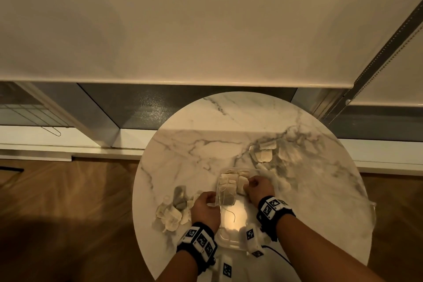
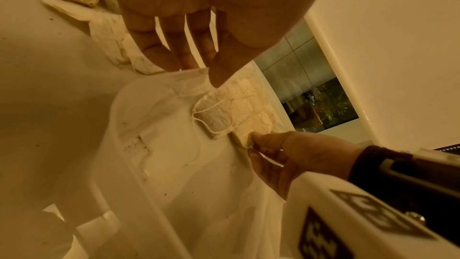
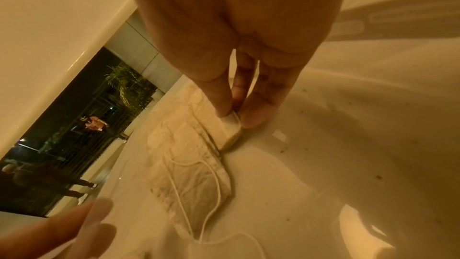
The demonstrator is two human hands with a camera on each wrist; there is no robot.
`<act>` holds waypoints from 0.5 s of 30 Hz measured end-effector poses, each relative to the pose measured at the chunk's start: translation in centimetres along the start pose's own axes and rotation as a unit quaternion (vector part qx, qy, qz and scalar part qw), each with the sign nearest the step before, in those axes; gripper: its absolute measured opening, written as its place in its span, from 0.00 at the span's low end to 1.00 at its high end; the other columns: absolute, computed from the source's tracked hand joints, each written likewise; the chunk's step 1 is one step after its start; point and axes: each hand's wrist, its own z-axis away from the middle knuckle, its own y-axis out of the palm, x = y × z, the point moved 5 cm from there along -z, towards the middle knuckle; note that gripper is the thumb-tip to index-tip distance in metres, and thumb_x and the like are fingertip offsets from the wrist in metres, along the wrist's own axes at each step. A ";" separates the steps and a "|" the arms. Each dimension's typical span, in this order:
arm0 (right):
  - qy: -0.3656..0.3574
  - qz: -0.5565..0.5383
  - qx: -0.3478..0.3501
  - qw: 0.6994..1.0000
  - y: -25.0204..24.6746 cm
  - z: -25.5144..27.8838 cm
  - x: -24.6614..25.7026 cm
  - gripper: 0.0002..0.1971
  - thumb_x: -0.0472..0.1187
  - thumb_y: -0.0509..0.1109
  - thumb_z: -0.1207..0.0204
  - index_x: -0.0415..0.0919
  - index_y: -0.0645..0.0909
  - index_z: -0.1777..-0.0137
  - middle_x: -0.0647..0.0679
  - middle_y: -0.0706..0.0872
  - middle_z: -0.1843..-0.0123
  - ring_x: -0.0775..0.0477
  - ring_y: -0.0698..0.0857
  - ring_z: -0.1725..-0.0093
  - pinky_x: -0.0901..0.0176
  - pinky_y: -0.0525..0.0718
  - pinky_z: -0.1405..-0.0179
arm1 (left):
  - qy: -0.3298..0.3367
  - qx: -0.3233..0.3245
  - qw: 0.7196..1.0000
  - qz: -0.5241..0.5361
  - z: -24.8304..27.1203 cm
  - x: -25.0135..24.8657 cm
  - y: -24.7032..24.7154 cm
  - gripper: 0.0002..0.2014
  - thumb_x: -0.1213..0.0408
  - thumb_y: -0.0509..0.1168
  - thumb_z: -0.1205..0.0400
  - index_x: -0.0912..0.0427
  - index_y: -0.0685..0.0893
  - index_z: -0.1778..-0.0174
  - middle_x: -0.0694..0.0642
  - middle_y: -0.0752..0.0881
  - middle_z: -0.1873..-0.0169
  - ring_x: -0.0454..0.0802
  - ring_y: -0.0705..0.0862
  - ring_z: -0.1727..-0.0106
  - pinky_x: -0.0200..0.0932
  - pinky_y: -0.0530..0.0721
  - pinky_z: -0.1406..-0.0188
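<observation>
A clear plastic container [image 1: 231, 241] lies on the round marble table [image 1: 206, 128] between my hands. A row of stringed tea bags [image 1: 229, 186] fills its far end, seen close in the left wrist view as tea bags [image 2: 236, 109]. My left hand [image 1: 211, 199] pinches the container's left wall, thumb inside and fingers outside the rim; the left hand [image 2: 199, 69] shows this. My right hand [image 1: 250, 184] pinches one tea bag [image 3: 231, 131] at the row's right side, thumb against fingers. The same right hand [image 2: 254, 143] holds that bag's corner.
A pile of loose tea bags [image 1: 171, 213] lies left of the container, and another heap of tea bags [image 1: 265, 152] sits behind it to the right. The table edge [image 1: 137, 201] drops to a wooden floor. A window with a lowered blind [image 1: 206, 30] stands behind.
</observation>
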 end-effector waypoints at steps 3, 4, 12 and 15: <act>0.005 -0.001 0.001 1.000 0.0 -0.2 0.1 0.06 0.36 0.74 0.25 0.41 0.86 0.48 0.45 0.88 0.58 0.45 0.87 0.55 0.60 0.83 0.54 | 0.002 0.003 1.000 0.000 0.1 -0.2 -0.1 0.16 0.77 0.68 0.27 0.53 0.85 0.48 0.46 0.87 0.56 0.41 0.84 0.55 0.20 0.74 0.65; 0.006 0.000 -0.002 1.000 -0.1 -0.2 0.2 0.06 0.36 0.74 0.25 0.41 0.86 0.49 0.45 0.88 0.58 0.46 0.87 0.56 0.60 0.81 0.55 | 0.002 0.003 1.000 0.000 0.2 -0.2 -0.1 0.16 0.77 0.69 0.27 0.52 0.85 0.48 0.46 0.87 0.56 0.41 0.84 0.55 0.20 0.74 0.66; 0.012 -0.033 -0.042 0.999 -0.5 0.1 -0.2 0.10 0.37 0.77 0.29 0.42 0.85 0.48 0.45 0.90 0.55 0.45 0.88 0.55 0.57 0.84 0.51 | 0.004 0.005 1.000 0.005 0.3 -0.4 -0.3 0.15 0.75 0.70 0.27 0.53 0.85 0.49 0.46 0.87 0.57 0.36 0.83 0.58 0.20 0.75 0.66; -0.003 -0.031 -0.037 0.999 -0.4 0.1 -0.2 0.12 0.37 0.74 0.26 0.41 0.86 0.43 0.45 0.89 0.51 0.45 0.86 0.50 0.58 0.83 0.46 | 0.003 0.005 1.000 0.010 0.3 -0.4 -0.3 0.15 0.74 0.70 0.27 0.53 0.85 0.48 0.46 0.87 0.57 0.37 0.83 0.58 0.21 0.76 0.63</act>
